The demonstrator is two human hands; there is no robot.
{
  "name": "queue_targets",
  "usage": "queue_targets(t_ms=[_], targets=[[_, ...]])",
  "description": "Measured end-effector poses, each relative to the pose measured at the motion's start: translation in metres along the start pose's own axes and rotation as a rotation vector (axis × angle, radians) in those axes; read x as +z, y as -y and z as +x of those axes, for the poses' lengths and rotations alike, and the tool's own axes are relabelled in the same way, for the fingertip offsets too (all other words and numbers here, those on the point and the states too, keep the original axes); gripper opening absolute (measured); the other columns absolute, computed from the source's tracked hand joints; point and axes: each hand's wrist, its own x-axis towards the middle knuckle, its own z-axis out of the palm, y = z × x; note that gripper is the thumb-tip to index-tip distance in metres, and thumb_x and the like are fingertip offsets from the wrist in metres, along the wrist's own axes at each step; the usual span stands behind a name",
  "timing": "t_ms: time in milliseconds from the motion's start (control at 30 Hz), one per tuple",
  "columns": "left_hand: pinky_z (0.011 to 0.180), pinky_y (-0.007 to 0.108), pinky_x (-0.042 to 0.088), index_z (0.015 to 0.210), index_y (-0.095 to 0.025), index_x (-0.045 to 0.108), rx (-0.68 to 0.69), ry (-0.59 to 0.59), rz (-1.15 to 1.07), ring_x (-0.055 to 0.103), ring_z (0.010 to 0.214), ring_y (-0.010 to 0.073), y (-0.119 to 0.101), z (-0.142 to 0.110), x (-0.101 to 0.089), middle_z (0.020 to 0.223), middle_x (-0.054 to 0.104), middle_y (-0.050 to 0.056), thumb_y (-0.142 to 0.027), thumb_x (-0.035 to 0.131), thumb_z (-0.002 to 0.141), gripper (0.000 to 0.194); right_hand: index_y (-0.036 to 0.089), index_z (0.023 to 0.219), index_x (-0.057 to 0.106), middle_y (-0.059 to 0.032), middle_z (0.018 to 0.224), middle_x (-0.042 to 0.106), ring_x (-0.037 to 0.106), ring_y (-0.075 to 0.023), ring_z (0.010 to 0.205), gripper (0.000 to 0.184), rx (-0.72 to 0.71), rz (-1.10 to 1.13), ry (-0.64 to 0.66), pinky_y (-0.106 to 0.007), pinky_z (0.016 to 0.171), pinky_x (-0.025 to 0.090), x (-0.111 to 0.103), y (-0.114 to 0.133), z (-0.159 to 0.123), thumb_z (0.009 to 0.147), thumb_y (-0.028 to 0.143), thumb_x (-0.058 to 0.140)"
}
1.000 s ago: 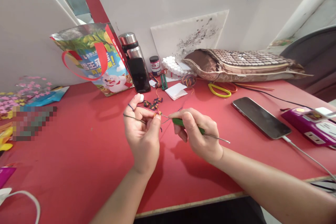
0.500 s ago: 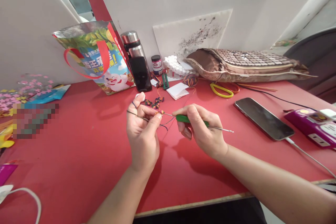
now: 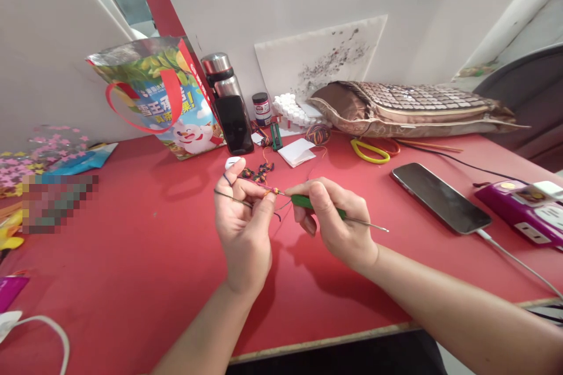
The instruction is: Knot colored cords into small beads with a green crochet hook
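Note:
My left hand (image 3: pixel 244 228) pinches a thin multicoloured thread (image 3: pixel 229 196), which also wraps over its forefinger. A small knotted, colourful crochet piece (image 3: pixel 275 191) sits at the fingertips. My right hand (image 3: pixel 334 222) grips a crochet hook with a green handle (image 3: pixel 303 201); its metal tip meets the knotted piece and its steel shaft sticks out to the right. Both hands hover just above the red table (image 3: pixel 132 258). More of the colourful knotted cord (image 3: pixel 259 173) lies on the table just behind the hands.
At the back stand a printed gift bag (image 3: pixel 162 96), a steel flask (image 3: pixel 220 73), a dark phone (image 3: pixel 234 124), a small jar (image 3: pixel 261 108) and a thread ball (image 3: pixel 317 134). Yellow scissors (image 3: pixel 368 151), a brown cushion (image 3: pixel 409 108), a charging phone (image 3: pixel 440 197) and a purple power strip (image 3: pixel 523 217) lie right.
The hook's tip has shifted slightly at the knotted piece and the right hand has turned a little. The left hand keeps its pinch on the thread.

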Motion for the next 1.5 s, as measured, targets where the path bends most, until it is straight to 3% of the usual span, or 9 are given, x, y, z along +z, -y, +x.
queue_targets(t_ms=[333,533,667,833,967,1067,1233,1333,1500], targets=[[0.074,0.024,0.054,0.123,-0.025,0.066,-0.018,0.046,-0.037,0.064,0.077,0.0117,0.002,0.002,0.001,0.085,0.065,-0.003,-0.016,0.082,0.086,0.041,0.018,0.09,0.078,0.0012,0.061,0.062,0.048,-0.0086,0.04,0.044,0.148,0.22,-0.01,-0.024,0.038,0.041,-0.002,-0.002,0.006,0.107,0.055,0.061],[0.075,0.024,0.055,0.122,-0.027,0.068,-0.129,0.069,-0.09,0.065,0.08,0.0127,0.003,0.005,-0.003,0.087,0.064,-0.002,-0.019,0.081,0.086,0.039,0.018,0.091,0.077,-0.0002,0.066,0.067,0.054,-0.0095,0.044,0.038,0.065,0.15,0.063,-0.025,0.044,0.048,-0.003,-0.001,0.008,0.104,0.051,0.067],[0.08,0.026,0.057,0.125,-0.026,0.068,-0.111,0.093,-0.086,0.068,0.088,0.014,0.004,0.009,-0.004,0.097,0.069,0.001,-0.02,0.082,0.087,0.041,0.017,0.093,0.078,0.0005,0.065,0.066,0.054,-0.0091,0.044,0.036,0.062,0.148,0.067,-0.025,0.045,0.049,-0.004,-0.003,0.009,0.104,0.05,0.068],[0.08,0.025,0.057,0.123,-0.023,0.069,-0.104,0.046,-0.064,0.07,0.084,0.0133,0.002,0.01,-0.003,0.09,0.071,0.0,-0.02,0.087,0.082,0.045,0.017,0.092,0.077,0.0011,0.066,0.065,0.054,-0.0089,0.044,0.036,0.108,0.198,0.063,-0.024,0.044,0.048,-0.004,-0.006,0.011,0.105,0.05,0.067],[0.076,0.021,0.056,0.125,-0.02,0.069,-0.221,-0.002,-0.116,0.069,0.08,0.0118,-0.002,0.012,-0.003,0.082,0.07,-0.003,-0.019,0.092,0.075,0.055,0.017,0.097,0.075,0.0014,0.068,0.065,0.055,-0.0093,0.046,0.03,0.105,0.178,0.109,-0.024,0.045,0.049,-0.007,-0.009,0.01,0.107,0.044,0.065],[0.061,0.018,0.051,0.123,-0.018,0.069,-0.413,-0.033,-0.23,0.062,0.066,0.0087,-0.005,0.017,-0.003,0.075,0.067,-0.005,-0.012,0.093,0.066,0.062,0.018,0.112,0.073,0.0003,0.073,0.067,0.059,-0.0107,0.052,0.021,-0.073,-0.031,0.179,-0.024,0.05,0.052,-0.012,-0.014,0.01,0.11,0.035,0.061],[0.057,0.017,0.048,0.118,-0.013,0.067,-0.697,-0.1,-0.289,0.059,0.061,0.0076,-0.007,0.024,-0.003,0.072,0.065,-0.005,-0.001,0.084,0.063,0.059,0.016,0.134,0.063,-0.0079,0.088,0.07,0.067,-0.0184,0.073,0.024,-0.627,-0.573,0.28,-0.03,0.067,0.059,-0.017,-0.026,0.013,0.113,0.022,0.052],[0.056,0.018,0.046,0.122,-0.014,0.064,-0.579,-0.075,-0.221,0.058,0.062,0.0086,-0.004,0.023,-0.003,0.073,0.065,-0.005,-0.006,0.083,0.066,0.059,0.014,0.14,0.056,-0.0089,0.088,0.069,0.066,-0.021,0.072,0.028,-0.725,-0.745,0.261,-0.033,0.066,0.058,-0.013,-0.031,0.013,0.114,0.02,0.049],[0.062,0.02,0.046,0.13,-0.019,0.062,-0.16,0.038,0.07,0.052,0.063,0.0085,0.007,0.017,-0.006,0.077,0.061,-0.006,-0.012,0.081,0.075,0.059,0.015,0.136,0.056,-0.0082,0.086,0.068,0.065,-0.0213,0.07,0.024,-0.691,-0.776,0.217,-0.032,0.063,0.055,-0.008,-0.027,0.007,0.113,0.018,0.05]])
